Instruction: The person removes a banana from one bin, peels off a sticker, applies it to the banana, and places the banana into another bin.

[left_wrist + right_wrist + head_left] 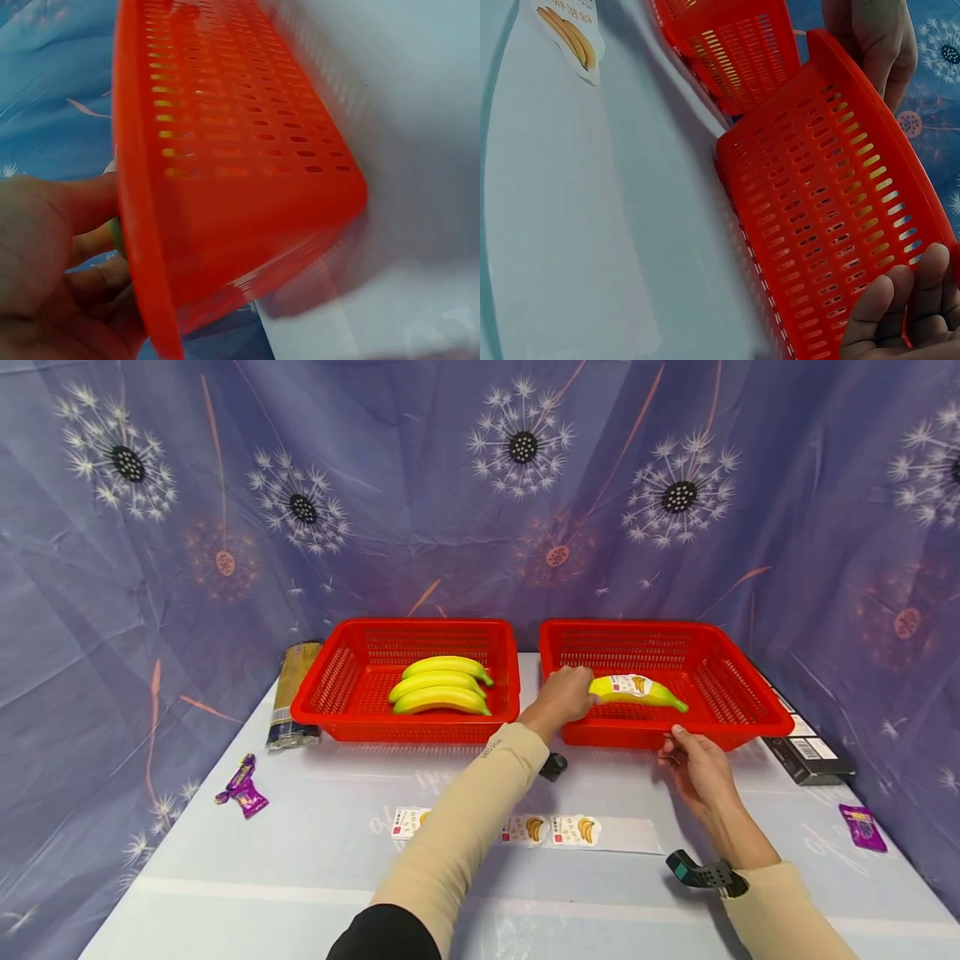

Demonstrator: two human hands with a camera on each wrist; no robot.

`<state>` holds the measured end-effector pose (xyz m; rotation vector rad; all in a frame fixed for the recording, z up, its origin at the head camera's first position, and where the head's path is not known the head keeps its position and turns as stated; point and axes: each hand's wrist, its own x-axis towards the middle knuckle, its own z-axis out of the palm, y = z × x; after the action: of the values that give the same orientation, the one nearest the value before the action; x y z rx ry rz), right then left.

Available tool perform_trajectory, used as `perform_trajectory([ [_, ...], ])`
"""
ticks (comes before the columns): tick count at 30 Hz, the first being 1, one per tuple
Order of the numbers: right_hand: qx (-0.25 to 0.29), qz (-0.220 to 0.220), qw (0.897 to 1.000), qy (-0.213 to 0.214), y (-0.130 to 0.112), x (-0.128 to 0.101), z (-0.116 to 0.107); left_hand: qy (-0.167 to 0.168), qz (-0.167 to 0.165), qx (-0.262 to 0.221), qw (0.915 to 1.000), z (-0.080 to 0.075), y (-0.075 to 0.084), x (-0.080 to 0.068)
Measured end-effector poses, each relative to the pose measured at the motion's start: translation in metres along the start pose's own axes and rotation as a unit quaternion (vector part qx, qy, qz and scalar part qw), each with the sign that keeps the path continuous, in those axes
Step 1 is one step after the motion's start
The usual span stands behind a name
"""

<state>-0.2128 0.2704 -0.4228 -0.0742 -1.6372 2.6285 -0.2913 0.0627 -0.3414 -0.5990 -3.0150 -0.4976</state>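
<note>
My left hand [567,695] grips one end of a yellow banana [651,693] with a green tip and a white label on its side. It holds the banana within the right red basket [678,728], just behind the front rim. In the left wrist view, that basket's wall hides most of the banana, and a green bit shows by the fingers [94,244]. My right hand [697,768] is at the same basket's front rim, loosely bent fingers [877,300] close to the wall and holding nothing.
Several bananas [441,681] lie in the left red basket [405,729]. A backing strip [622,835] with banana labels [576,831] lies in front. Purple-wrapped sweets [246,789] are at left, another purple packet [862,827] at right. A black box [806,760] stands beside the right basket.
</note>
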Motion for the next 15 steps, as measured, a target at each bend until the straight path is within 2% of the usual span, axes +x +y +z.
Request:
perform_trajectory([
  [8, -0.009, 0.000, 1.000, 0.003, 0.001, 0.001, -0.002, -0.053, 0.001, 0.055, 0.9971, 0.004, 0.007, 0.003],
  [11, -0.009, 0.001, 1.000, 0.001, 0.001, 0.002, -0.003, -0.060, -0.002, 0.077, 0.9952, 0.005, 0.010, 0.003],
  [15, -0.011, 0.001, 1.000, 0.001, 0.002, 0.002, -0.003, -0.060, -0.015, 0.084, 0.9945, 0.005, 0.012, 0.005],
])
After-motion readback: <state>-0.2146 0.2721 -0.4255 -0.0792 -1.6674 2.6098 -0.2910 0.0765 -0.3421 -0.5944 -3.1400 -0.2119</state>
